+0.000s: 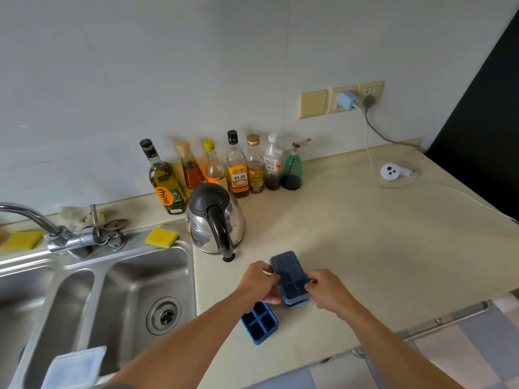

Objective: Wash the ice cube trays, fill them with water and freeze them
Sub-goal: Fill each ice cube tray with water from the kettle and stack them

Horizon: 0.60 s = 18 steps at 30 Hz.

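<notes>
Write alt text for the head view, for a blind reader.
A left hand and right hand grip a lidded blue ice tray at a beige counter; an open blue tray lies beside it, near a kettle and sink.

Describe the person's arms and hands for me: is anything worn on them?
The left hand and right hand are bare: no gloves, rings, watch or bracelet show. The left forearm and right forearm carry no sleeves along their visible length. A dark sliver at the bottom edge by the left arm might be cloth, but too little shows to tell.
</notes>
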Tool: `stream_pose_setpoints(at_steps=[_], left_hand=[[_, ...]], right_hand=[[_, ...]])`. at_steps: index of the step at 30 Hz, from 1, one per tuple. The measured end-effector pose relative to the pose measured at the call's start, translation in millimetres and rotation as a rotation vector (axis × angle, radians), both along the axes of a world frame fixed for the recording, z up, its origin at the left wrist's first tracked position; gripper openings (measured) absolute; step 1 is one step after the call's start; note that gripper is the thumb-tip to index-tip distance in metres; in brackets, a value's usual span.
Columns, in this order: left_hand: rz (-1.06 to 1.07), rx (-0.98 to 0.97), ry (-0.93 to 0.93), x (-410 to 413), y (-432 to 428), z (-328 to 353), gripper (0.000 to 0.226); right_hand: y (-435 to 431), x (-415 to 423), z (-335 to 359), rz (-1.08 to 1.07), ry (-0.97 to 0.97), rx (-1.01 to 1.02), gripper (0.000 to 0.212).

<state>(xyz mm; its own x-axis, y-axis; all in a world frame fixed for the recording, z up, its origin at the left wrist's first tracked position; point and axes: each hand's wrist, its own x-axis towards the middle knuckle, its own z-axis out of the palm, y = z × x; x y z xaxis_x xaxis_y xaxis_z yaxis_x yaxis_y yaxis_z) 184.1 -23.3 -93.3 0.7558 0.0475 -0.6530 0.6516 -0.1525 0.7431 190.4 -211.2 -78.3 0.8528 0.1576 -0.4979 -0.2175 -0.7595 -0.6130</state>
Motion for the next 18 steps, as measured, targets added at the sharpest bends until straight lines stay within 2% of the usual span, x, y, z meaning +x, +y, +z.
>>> stream_pose_setpoints(at_steps=[4,5,7,9,11,13,15,18], left_hand=[[0.029,0.007,-0.030,-3,4,-2,0.016],[0.045,0.050,-0.063,-3,8,-3,0.015],[0.039,0.208,-0.166,-6,20,-7,0.014],[-0.009,0.409,-0.262,-13,37,-9,0.013],[-0.049,0.560,-0.295,-21,56,-12,0.016],[-0.102,0.656,-0.259,-29,71,-15,0.015],[-0.175,0.692,-0.188,-36,79,-19,0.014],[-0.233,0.678,-0.149,-45,83,-28,0.018]], right_hand=[[3,-8,3,0.003,-0.171,-0.085,0.011],[5,-11,6,-0.020,-0.251,-0.085,0.014],[13,-18,14,-0.039,-0.411,-0.038,0.018],[25,-25,28,-0.013,-0.486,0.043,0.014],[41,-33,35,0.054,-0.482,0.100,0.016],[56,-42,34,0.132,-0.385,0.093,0.015],[68,-52,22,0.195,-0.266,0.026,0.013],[75,-67,-2,0.264,-0.266,-0.153,0.025]])
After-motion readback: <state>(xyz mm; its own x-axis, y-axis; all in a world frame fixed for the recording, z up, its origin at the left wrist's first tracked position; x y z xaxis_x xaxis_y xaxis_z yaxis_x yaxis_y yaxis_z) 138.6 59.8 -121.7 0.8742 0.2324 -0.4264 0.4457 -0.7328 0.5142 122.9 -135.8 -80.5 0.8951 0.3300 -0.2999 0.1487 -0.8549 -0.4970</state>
